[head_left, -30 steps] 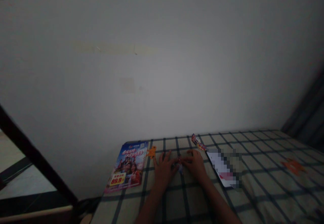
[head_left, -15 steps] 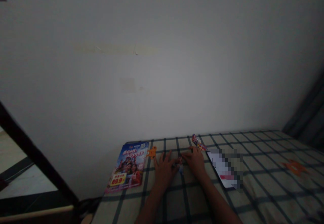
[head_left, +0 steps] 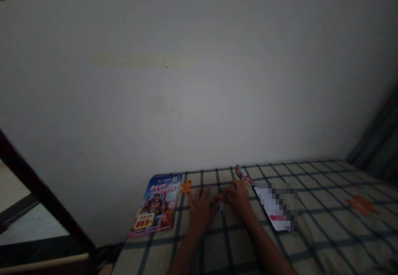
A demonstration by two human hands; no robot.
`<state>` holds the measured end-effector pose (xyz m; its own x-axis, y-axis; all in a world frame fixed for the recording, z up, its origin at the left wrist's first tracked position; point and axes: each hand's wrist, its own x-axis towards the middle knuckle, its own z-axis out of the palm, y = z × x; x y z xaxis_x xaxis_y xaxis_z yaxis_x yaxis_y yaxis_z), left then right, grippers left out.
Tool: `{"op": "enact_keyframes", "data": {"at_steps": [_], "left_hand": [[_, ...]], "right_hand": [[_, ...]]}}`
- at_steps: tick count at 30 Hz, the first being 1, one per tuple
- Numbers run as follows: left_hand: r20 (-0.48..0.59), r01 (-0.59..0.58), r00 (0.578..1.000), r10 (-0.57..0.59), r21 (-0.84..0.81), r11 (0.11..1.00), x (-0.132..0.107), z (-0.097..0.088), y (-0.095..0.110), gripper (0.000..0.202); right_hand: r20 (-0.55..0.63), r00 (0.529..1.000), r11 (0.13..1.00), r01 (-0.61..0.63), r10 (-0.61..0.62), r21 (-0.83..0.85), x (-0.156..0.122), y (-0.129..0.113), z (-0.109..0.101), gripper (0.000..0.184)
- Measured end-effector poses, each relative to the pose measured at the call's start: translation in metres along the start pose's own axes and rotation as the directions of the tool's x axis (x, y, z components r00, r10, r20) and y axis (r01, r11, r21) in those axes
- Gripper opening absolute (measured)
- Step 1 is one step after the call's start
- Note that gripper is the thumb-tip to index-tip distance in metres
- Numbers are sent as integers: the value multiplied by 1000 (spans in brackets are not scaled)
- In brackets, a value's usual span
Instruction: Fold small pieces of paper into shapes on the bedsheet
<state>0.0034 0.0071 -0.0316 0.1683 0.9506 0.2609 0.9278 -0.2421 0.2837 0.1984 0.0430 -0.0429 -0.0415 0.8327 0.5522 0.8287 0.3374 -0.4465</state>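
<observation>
A small piece of folded printed paper (head_left: 221, 205), red and bluish, lies between my hands on the checked cloth. My left hand (head_left: 201, 208) has its thumb side pressed on the paper's left edge, while its other fingers spread over the cloth. From the other side, my right hand (head_left: 240, 199) pinches the paper with bent fingers. Just beyond my right hand is a folded strip of printed paper (head_left: 244, 176). An orange paper cutout-like shape (head_left: 185, 187) rests by my left fingertips. The paper's exact shape is partly covered by my fingers and too dark to make out.
A stack of colourful flyers (head_left: 159, 204) lies at the left of the bed (head_left: 317, 208). Right of my arm is a phone-like slab with a lit screen (head_left: 273, 206), partly pixelated. Farther right is an orange patch (head_left: 361, 205). A wall (head_left: 217, 80) rises behind; a dark rail (head_left: 46, 192) slants at left.
My fingers have shifted only very slightly about the small folded paper. The view has tilted a little; the other things stay where they were.
</observation>
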Motion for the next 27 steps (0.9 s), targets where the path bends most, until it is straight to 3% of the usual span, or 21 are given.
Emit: {"op": "enact_keyframes", "data": {"at_steps": [12, 27], "left_hand": [[-46, 0, 999, -2, -50, 999, -1, -3, 4, 30], [-30, 15, 999, -16, -46, 999, -1, -1, 2, 31]], "right_hand": [[77, 997, 1000, -20, 19, 11, 3, -5, -6, 9], [240, 970, 999, 35, -38, 17, -15, -3, -23, 49]]}}
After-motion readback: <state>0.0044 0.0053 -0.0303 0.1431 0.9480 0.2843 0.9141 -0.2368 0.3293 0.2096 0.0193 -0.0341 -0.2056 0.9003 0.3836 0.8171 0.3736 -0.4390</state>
